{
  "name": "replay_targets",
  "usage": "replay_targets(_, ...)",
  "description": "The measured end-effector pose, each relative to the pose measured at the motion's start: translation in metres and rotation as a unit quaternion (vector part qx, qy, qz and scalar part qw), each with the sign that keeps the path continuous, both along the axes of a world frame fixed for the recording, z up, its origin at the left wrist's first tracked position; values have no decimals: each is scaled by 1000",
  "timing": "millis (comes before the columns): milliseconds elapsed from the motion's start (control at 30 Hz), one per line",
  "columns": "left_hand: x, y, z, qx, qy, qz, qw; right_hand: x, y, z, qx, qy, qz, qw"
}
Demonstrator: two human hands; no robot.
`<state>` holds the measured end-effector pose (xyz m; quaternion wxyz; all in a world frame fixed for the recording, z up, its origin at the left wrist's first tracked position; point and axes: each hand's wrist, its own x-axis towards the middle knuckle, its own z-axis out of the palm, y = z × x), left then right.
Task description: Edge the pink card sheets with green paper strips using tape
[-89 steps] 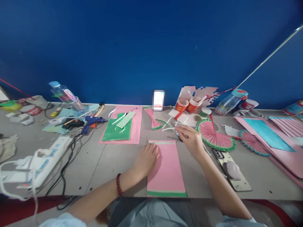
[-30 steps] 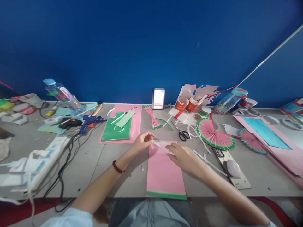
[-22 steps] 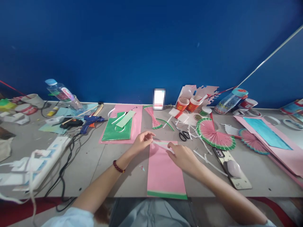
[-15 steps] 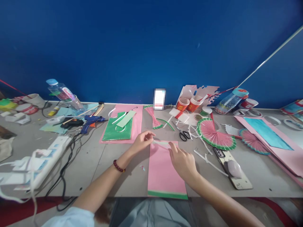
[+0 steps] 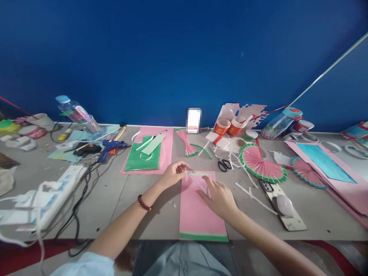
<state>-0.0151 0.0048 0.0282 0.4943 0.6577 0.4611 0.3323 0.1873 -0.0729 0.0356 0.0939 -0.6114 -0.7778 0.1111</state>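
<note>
A pink paper sheet [image 5: 198, 214] with green bands at its near and far ends lies on the grey table [image 5: 138, 203] in front of me. My left hand [image 5: 174, 172] is pinched at the sheet's far left corner, on the end of a thin pale strip [image 5: 198, 174] that runs along the far edge. My right hand [image 5: 217, 195] rests on the sheet with its fingers stretched out flat, just below the strip.
Black scissors [image 5: 222, 164] lie beyond the sheet, among white paper strips [image 5: 253, 195]. Watermelon paper fans [image 5: 260, 163] and a phone [image 5: 283, 211] are to the right. A green sheet on pink paper [image 5: 143, 157], a blue glue gun [image 5: 110, 147] and a power strip [image 5: 48, 195] lie to the left. Red cups [image 5: 230, 126] stand at the back.
My right hand left the scissors on the table, came over to the strip at the sheet's far edge, then let it go and now lies flat on the sheet. My left hand stayed pinched.
</note>
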Motion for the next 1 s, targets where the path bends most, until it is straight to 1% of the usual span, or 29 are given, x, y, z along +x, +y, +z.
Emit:
replay_targets(67, -1, 1, 0, 8, 0, -7, 1000, -3, 11, 2, 35, 51, 13, 998)
replay_targets(133, -1, 1, 0, 13, -3, -9, 1000, -9, 24, 1, 38, 121, 22, 992)
replay_targets(233, -1, 1, -2, 14, 1, 1, 1000, -16, 40, -7, -30, 226, 40, 973)
replay_targets(333, 0, 1, -2, 24, 3, 5, 1000, -17, 47, -16, -75, 300, 19, 951)
replay_targets(400, 1, -2, 1, 60, 2, 25, 998, -14, 48, -20, -97, 348, -9, 933)
replay_targets(467, 4, -8, 5, 128, 27, 65, 989, -10, 49, -23, -134, 392, -39, 910)
replay_targets(533, 8, -21, 11, 200, 101, 83, 971, -7, 51, -25, -166, 423, -58, 889)
replay_targets(567, 11, -30, 14, 225, 155, 69, 959, -6, 52, -26, -175, 434, -63, 882)
replay_targets(600, 13, -39, 16, 250, 218, 31, 943, -5, 54, -28, -180, 441, -64, 877)
replay_targets(667, 20, -59, 15, 286, 341, -36, 895, -5, 56, -29, -189, 444, -64, 874)
replay_targets(733, 24, -75, 7, 302, 415, -73, 855, -5, 57, -29, -199, 439, -63, 874)
replay_targets(800, 25, -83, -4, 324, 452, -89, 827, -4, 58, -27, -214, 433, -60, 874)
replay_targets(867, 21, -84, -15, 340, 471, -95, 809, 1, 58, -22, -231, 421, -53, 876)
replay_targets(933, 12, -78, -22, 349, 469, -114, 804, 6, 59, -18, -249, 400, -46, 881)
replay_targets(1000, 0, -71, -22, 362, 451, -160, 800, 12, 60, -13, -259, 382, -43, 886)
